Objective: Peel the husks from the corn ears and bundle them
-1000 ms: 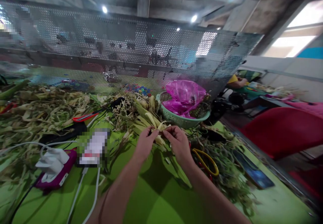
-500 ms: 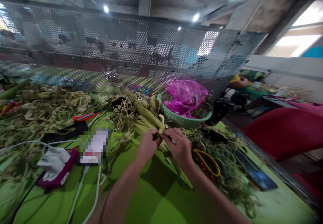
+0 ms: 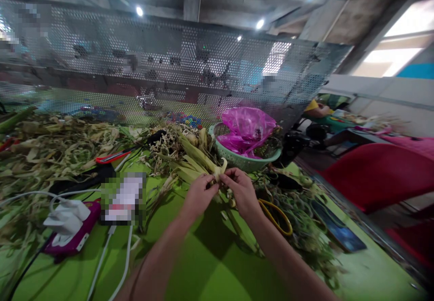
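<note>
My left hand (image 3: 199,196) and my right hand (image 3: 241,191) meet over the green tabletop, thumbs and fingers pinched together. Between them is a bundle of pale yellow-green corn husks (image 3: 196,160), its gathered end at my fingertips and its long leaves fanning away to the upper left. A pale strip curls up from the gathered end. Beside my right forearm lies a yellow loop handle (image 3: 280,219), partly covered by the arm; what tool it belongs to is unclear.
Dried husks (image 3: 68,145) heap at the left, near a red utility knife (image 3: 113,157). A purple power strip (image 3: 73,237) and a phone (image 3: 124,199) trail cables. Behind stand a green basket (image 3: 247,162) with a pink plastic bag (image 3: 249,127) and a perforated metal screen (image 3: 162,72). Green stems (image 3: 305,226) lie right.
My fingertips have shifted slightly along the gathered end, and the curled strip now leans further right. The whole view has moved a little to the right.
</note>
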Demonstrator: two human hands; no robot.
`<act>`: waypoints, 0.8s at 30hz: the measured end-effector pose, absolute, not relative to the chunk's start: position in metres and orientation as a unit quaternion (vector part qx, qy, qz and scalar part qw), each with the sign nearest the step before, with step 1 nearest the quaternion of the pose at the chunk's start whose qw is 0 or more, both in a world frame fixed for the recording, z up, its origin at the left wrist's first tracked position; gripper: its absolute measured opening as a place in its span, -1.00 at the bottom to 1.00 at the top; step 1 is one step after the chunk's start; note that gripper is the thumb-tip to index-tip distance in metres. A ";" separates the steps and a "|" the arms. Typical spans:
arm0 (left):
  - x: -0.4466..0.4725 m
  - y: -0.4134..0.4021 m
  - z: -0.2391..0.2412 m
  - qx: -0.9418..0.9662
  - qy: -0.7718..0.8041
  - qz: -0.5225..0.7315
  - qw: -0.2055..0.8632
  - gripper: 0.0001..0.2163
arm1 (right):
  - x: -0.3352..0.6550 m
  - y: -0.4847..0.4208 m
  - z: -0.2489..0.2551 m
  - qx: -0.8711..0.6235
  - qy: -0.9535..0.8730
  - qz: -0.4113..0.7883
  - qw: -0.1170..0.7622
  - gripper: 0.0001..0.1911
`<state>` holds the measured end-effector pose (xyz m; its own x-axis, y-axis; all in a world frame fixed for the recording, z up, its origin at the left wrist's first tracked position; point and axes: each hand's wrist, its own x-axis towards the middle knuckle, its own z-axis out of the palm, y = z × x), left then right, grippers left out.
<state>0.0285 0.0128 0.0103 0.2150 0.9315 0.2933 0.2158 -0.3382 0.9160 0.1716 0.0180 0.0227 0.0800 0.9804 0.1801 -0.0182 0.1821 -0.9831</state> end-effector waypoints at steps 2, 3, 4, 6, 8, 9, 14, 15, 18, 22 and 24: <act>0.029 0.014 0.009 0.656 0.401 0.469 0.434 -0.83 | 0.172 0.018 0.022 -0.453 -0.486 0.485 0.570 -0.67; 0.029 0.015 0.008 0.646 0.392 0.468 0.458 -0.82 | 0.172 0.018 0.022 -0.446 -0.479 0.495 0.571 -0.68; 0.029 0.015 0.008 0.635 0.385 0.465 0.482 -0.82 | 0.173 0.018 0.023 -0.441 -0.476 0.496 0.577 -0.69; 0.029 0.016 0.008 0.604 0.391 0.454 0.526 -0.84 | 0.174 0.017 0.025 -0.430 -0.470 0.488 0.597 -0.72; 0.028 0.016 0.010 0.567 0.419 0.441 0.556 -0.86 | 0.175 0.016 0.029 -0.411 -0.462 0.491 0.613 -0.75; 0.027 0.016 0.011 0.550 0.434 0.437 0.564 -0.86 | 0.175 0.015 0.031 -0.399 -0.459 0.499 0.617 -0.75; 0.022 0.017 0.018 0.523 0.433 0.457 0.575 -0.81 | 0.179 0.011 0.038 -0.372 -0.496 0.541 0.568 -0.77; 0.021 0.017 0.019 0.526 0.428 0.456 0.576 -0.78 | 0.181 0.011 0.038 -0.376 -0.515 0.539 0.550 -0.78; 0.018 0.017 0.019 0.537 0.424 0.436 0.585 -0.66 | 0.185 0.010 0.037 -0.384 -0.576 0.510 0.510 -0.81; 0.014 0.019 0.019 0.546 0.416 0.416 0.596 -0.62 | 0.191 0.011 0.041 -0.359 -0.637 0.469 0.495 -0.83; 0.013 0.019 0.017 0.557 0.420 0.407 0.590 -0.65 | 0.192 0.011 0.044 -0.352 -0.677 0.445 0.469 -0.82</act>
